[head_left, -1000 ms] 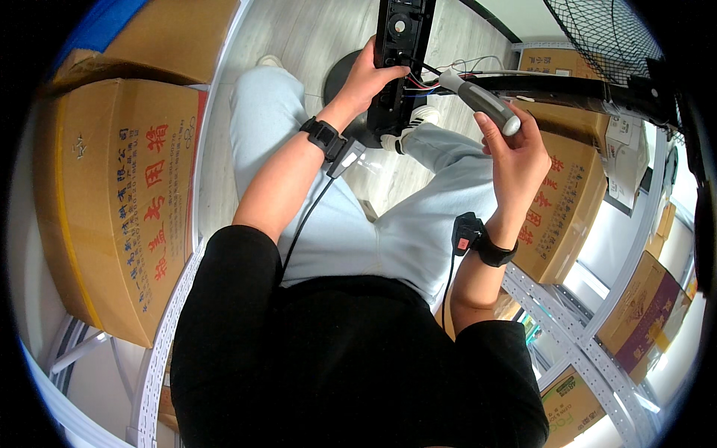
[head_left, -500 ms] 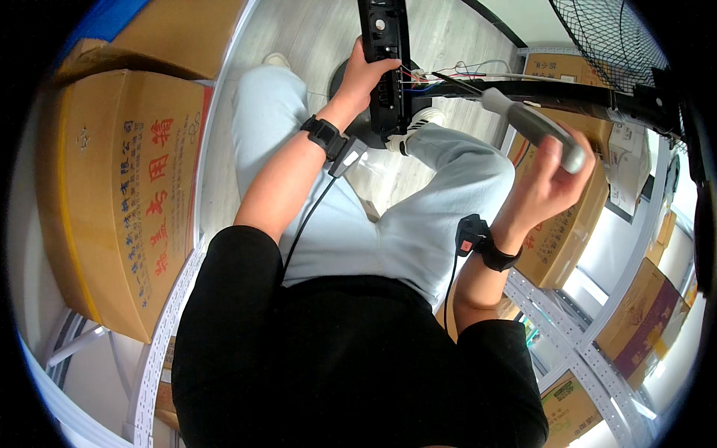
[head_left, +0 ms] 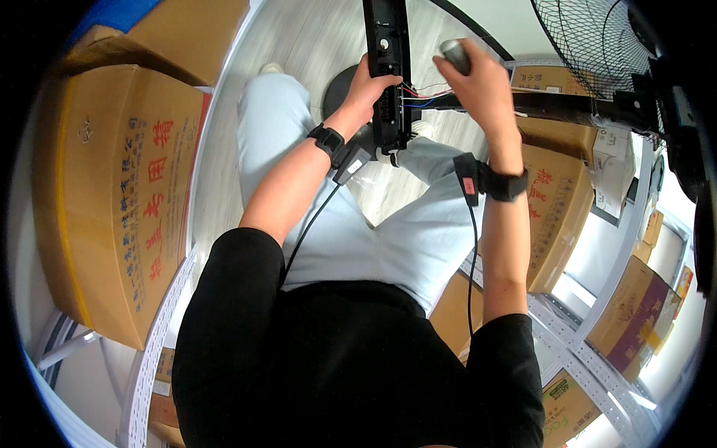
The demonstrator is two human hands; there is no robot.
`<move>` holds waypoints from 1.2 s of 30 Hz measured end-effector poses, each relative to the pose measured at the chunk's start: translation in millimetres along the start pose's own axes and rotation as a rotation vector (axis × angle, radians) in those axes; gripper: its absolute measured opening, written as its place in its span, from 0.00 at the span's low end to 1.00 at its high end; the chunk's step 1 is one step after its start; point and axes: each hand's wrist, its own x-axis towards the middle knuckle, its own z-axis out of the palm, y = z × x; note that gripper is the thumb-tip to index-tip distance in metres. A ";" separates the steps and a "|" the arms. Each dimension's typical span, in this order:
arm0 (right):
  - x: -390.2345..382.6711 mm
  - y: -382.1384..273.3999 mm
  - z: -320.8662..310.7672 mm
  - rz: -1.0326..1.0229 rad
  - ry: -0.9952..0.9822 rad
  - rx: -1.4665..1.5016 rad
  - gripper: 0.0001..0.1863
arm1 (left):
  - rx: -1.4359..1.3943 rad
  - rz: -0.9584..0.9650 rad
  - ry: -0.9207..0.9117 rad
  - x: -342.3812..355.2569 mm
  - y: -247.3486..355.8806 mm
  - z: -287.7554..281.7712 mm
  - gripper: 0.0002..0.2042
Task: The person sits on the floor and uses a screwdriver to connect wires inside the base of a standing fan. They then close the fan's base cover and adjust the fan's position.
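Observation:
My left hand [head_left: 364, 95] grips the side of a long black plastic housing [head_left: 389, 54], its thumb lying across the front. Several thin red, blue and white wires [head_left: 427, 95] run out of the housing to a black fan pole [head_left: 556, 103] on the right. Above these wires my right hand [head_left: 482, 84] is closed around the grey handle of a screwdriver [head_left: 455, 57], held apart from the housing. The screwdriver's shaft cannot be made out. Both wrists wear black straps with small boxes and cables.
A black wire fan grille [head_left: 590, 48] stands at the upper right. A round black base [head_left: 340, 89] lies on the floor behind my left hand. Large cardboard boxes [head_left: 112, 201] fill the left shelf; more boxes [head_left: 556, 216] sit on the white metal rack [head_left: 556, 321] at right.
My right hand has swung up and leftward with the screwdriver, from beside my right knee to above the wires. My left hand and the housing have shifted slightly downward.

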 end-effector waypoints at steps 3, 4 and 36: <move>17.6 6.8 31.4 0.096 -0.195 -0.230 0.19 | -0.016 -0.018 0.049 -1.6 0.2 2.0 0.29; 24.1 14.3 45.8 0.080 -0.228 -0.316 0.17 | -0.027 -0.029 0.068 -1.4 -0.7 1.6 0.29; 44.2 18.5 1.0 0.395 0.090 0.122 0.19 | -0.099 0.013 0.197 2.7 -4.0 -3.4 0.21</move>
